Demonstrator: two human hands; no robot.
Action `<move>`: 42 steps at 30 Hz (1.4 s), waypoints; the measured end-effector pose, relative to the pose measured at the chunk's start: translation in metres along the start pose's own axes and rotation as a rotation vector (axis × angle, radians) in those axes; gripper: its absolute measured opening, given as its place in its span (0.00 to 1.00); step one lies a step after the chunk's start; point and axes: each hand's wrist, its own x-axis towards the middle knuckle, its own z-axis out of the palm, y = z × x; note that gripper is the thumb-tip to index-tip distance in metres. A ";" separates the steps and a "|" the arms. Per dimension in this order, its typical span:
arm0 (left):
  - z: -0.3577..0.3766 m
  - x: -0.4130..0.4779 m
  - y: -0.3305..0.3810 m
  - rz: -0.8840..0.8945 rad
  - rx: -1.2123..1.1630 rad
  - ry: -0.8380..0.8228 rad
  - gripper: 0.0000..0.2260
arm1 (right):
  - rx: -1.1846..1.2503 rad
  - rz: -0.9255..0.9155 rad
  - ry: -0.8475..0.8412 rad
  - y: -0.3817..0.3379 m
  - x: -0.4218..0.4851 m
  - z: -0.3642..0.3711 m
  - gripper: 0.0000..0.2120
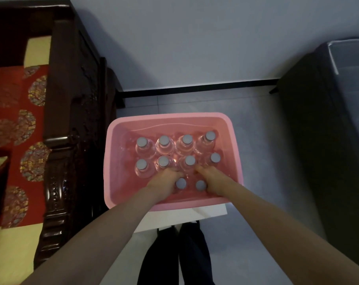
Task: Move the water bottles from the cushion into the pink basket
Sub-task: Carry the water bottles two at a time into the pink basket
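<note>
The pink basket (117, 153) stands on a white stool in front of me. Inside it several clear water bottles with grey caps stand upright in rows, for instance one at the back left (142, 142). Both my hands reach down into the near part of the basket. My left hand (164, 181) grips a bottle (181, 183) in the front row. My right hand (212, 179) grips the bottle beside it (200, 185). The two caps show between my hands. The red patterned cushion (14, 124) lies on the left with no bottle on its visible part.
A dark carved wooden sofa arm (71, 112) rises just left of the basket. A dark cabinet (326, 130) stands at the right. The white stool (174, 220) under the basket sits on a grey tiled floor (256, 202). My legs are below.
</note>
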 end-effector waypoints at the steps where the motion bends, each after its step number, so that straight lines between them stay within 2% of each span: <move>1: 0.000 0.000 -0.001 0.005 -0.007 0.008 0.23 | -0.001 -0.002 -0.001 0.000 -0.001 -0.001 0.28; 7: 0.002 -0.002 -0.002 0.009 -0.041 0.028 0.21 | -0.018 0.014 0.012 -0.004 -0.005 0.001 0.29; 11: -0.003 -0.005 -0.001 0.020 -0.056 0.056 0.23 | 0.105 -0.024 0.176 -0.005 -0.018 -0.005 0.26; 16: 0.004 -0.012 0.003 0.004 -0.168 0.137 0.19 | 0.132 -0.060 0.275 -0.007 -0.032 -0.008 0.21; 22: 0.008 -0.012 0.013 0.037 -0.276 0.187 0.22 | 0.074 -0.026 0.270 -0.005 -0.030 -0.012 0.07; 26: 0.004 -0.009 0.013 0.016 -0.243 0.158 0.14 | 0.099 0.025 0.224 -0.007 -0.025 -0.014 0.08; 29: -0.004 -0.007 0.016 0.023 -0.241 0.104 0.16 | 0.108 0.047 0.137 -0.008 -0.021 -0.019 0.08; 31: -0.012 -0.006 0.017 0.000 -0.201 0.040 0.19 | 0.098 0.061 0.121 -0.007 -0.025 -0.027 0.12; 33: -0.024 -0.005 0.019 -0.018 -0.154 -0.023 0.21 | 0.147 0.092 0.207 -0.004 -0.032 -0.039 0.14; 36: -0.052 -0.007 0.026 -0.033 -0.195 -0.005 0.20 | 0.216 0.162 0.396 -0.003 -0.046 -0.061 0.10; 39: -0.093 -0.015 0.040 -0.075 -0.413 0.158 0.16 | 0.241 0.166 0.591 -0.011 -0.055 -0.087 0.10; 42: -0.135 -0.036 0.055 -0.101 -0.558 0.430 0.14 | 0.214 0.070 0.731 -0.029 -0.061 -0.115 0.15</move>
